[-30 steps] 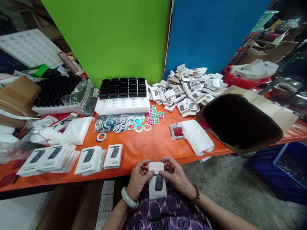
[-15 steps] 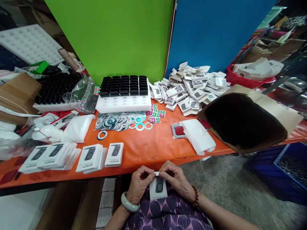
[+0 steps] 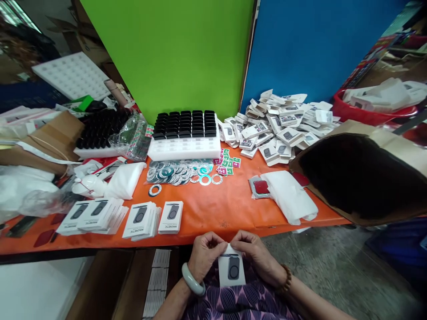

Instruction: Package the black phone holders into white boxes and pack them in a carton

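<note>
A small white box (image 3: pixel 231 270) with a dark device printed on its front is held upright above my lap, just off the table's front edge. At its upper left corner, my left hand (image 3: pixel 207 252) pinches the top with thumb and fingers. The other top corner is pinched by my right hand (image 3: pixel 254 253). Both sets of fingertips meet near the box's top end, and they partly cover it. Stacks of similar boxes, marked "MAGNETIC" (image 3: pixel 138 221), lie on the orange table (image 3: pixel 207 213) to my left.
Folded-open boxes (image 3: pixel 276 126) are heaped at the back. White foam trays (image 3: pixel 183 149) bear black pieces. Ring stickers (image 3: pixel 176 173) lie in front of them. A wrapped white bundle (image 3: pixel 288 195) and an open brown paper bag (image 3: pixel 353 126) sit right, near a red basin (image 3: pixel 373 111).
The view has swung slightly left, so everything appears shifted right. Both hands keep their pinch on the box, and more of its printed front shows now.
</note>
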### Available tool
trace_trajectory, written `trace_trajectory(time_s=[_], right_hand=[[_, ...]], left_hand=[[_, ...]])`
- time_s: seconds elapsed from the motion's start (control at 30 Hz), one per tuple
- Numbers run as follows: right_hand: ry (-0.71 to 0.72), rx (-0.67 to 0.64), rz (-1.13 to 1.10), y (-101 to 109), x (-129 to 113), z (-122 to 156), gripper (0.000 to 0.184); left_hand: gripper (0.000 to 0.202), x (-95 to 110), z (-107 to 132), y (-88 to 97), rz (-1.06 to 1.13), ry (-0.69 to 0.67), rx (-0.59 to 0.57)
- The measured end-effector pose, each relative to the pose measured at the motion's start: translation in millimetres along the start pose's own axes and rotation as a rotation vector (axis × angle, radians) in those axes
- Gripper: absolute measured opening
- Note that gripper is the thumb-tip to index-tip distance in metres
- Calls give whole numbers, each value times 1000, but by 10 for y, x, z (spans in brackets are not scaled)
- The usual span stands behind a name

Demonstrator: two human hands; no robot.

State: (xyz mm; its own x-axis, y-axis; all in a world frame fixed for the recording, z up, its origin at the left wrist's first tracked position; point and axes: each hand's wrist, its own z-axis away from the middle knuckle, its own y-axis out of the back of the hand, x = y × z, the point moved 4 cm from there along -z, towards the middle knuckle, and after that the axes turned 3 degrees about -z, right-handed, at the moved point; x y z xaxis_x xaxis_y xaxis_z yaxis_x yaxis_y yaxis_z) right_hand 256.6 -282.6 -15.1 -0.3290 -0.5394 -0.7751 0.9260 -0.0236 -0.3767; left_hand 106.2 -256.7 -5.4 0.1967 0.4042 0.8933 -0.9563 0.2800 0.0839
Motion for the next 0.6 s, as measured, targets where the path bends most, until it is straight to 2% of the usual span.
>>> trace_trajectory(time_s=[0.1, 0.3, 0.43, 0.53, 0.6], right_hand=[[-29, -5, -15, -25, 10, 8, 26], [101, -26, 202, -68, -106, 3, 29], [162, -25, 278, -7, -105, -2, 26], [223, -41, 327, 68, -64, 26, 23], [203, -80, 320, 113, 22, 37, 20]], left_hand=[[24, -10, 2, 32, 16, 13, -43], [26, -53, -25, 31, 103, 137, -56], [26, -41, -12, 31, -51, 51, -35], [30, -80, 24, 43, -141, -19, -126], [33, -158, 40, 48, -165, -31, -201]])
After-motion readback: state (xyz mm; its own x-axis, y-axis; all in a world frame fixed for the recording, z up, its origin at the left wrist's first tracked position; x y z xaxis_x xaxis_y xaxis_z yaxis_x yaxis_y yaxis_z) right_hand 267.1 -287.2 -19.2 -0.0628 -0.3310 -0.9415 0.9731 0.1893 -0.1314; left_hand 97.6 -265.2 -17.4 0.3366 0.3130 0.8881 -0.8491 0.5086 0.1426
